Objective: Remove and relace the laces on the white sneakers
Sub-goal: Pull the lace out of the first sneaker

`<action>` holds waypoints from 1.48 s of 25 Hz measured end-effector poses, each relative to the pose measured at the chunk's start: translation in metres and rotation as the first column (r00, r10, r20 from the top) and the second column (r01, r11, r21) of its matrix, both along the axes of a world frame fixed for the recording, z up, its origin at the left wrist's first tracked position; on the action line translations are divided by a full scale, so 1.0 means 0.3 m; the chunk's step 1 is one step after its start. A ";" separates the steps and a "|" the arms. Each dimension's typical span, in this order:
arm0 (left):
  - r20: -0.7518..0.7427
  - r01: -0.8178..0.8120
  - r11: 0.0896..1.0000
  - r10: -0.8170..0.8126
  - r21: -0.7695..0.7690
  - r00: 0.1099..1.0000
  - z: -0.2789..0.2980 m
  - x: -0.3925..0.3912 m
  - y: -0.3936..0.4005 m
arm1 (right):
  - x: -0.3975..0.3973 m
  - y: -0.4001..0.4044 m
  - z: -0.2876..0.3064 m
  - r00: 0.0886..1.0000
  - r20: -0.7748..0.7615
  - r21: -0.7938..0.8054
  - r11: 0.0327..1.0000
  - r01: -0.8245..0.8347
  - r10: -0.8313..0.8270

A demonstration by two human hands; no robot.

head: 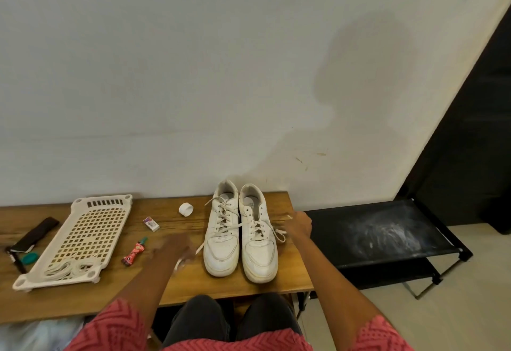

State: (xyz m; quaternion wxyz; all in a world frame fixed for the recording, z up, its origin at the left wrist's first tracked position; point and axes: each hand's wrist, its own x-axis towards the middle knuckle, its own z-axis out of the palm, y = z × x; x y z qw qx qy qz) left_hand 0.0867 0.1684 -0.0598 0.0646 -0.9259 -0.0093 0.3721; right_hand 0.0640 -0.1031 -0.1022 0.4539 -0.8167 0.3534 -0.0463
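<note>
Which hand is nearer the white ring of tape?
Left. The left hand is below the white tape ring; the right hand is beyond both sneakers.

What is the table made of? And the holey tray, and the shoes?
The table looks like wood, or a wood-look top: brown with grain streaks and a soft sheen. The tray seems to be cream plastic, moulded with neat square holes. The shoes look like smooth white leather, maybe fake leather, with stitched panels and cloth laces.
</note>
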 end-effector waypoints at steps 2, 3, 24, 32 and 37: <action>-0.006 0.131 0.976 -0.132 0.176 0.991 -0.012 -0.021 0.023 | -0.022 -0.010 -0.008 0.968 -0.213 -0.170 0.970 -0.172 0.134; 0.036 0.140 0.969 -0.150 0.203 0.988 0.001 -0.043 0.019 | -0.026 -0.007 -0.005 0.958 -0.225 -0.219 0.948 -0.230 0.181; 0.728 0.361 0.829 0.079 -0.428 0.681 -0.187 -0.033 -0.448 | 0.065 0.122 -0.058 0.763 -0.138 -0.524 0.607 -0.597 0.632; 0.756 0.426 0.811 0.031 -0.402 0.654 -0.189 -0.006 -0.421 | 0.077 0.113 -0.086 0.786 -0.056 -0.471 0.678 -0.565 0.616; 0.743 0.363 0.835 0.078 -0.413 0.665 -0.199 0.003 -0.455 | 0.064 0.094 -0.089 0.831 0.065 -0.290 0.807 -0.514 0.552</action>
